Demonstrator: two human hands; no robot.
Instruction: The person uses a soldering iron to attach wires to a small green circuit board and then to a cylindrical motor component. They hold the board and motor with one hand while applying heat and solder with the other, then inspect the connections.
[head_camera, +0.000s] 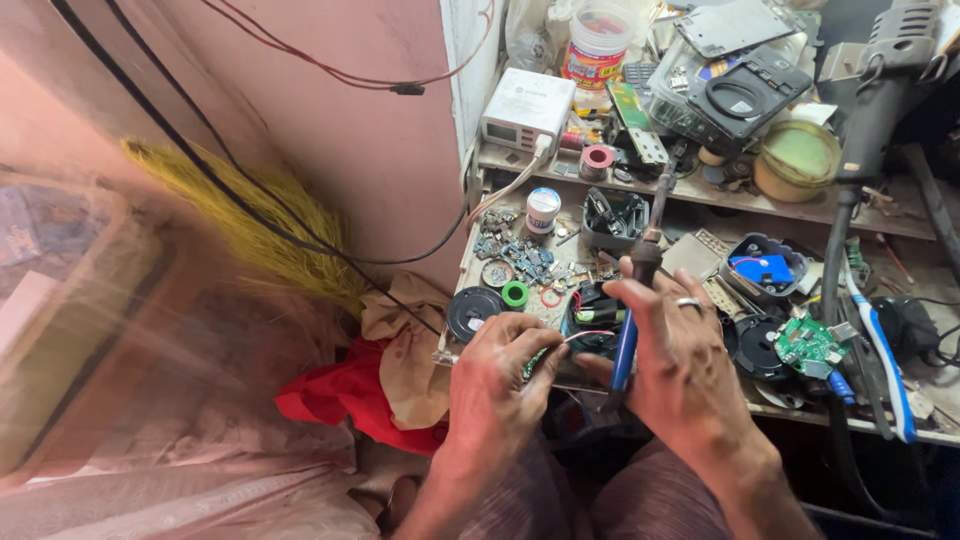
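Cluttered workbench (640, 205) against a pink wall: a white tub with red label (596, 45) stands on the upper shelf. My right hand (680, 365), fingers closed, grips a blue-handled soldering iron (625, 350) upright. My left hand (495, 385) pinches a small wired part (540, 358) beside it, above my lap.

A blue-handled soldering iron (628, 345) stands nearly upright above the cluttered bench edge, beside a small black device (590, 330) trailing thin red and white wires.
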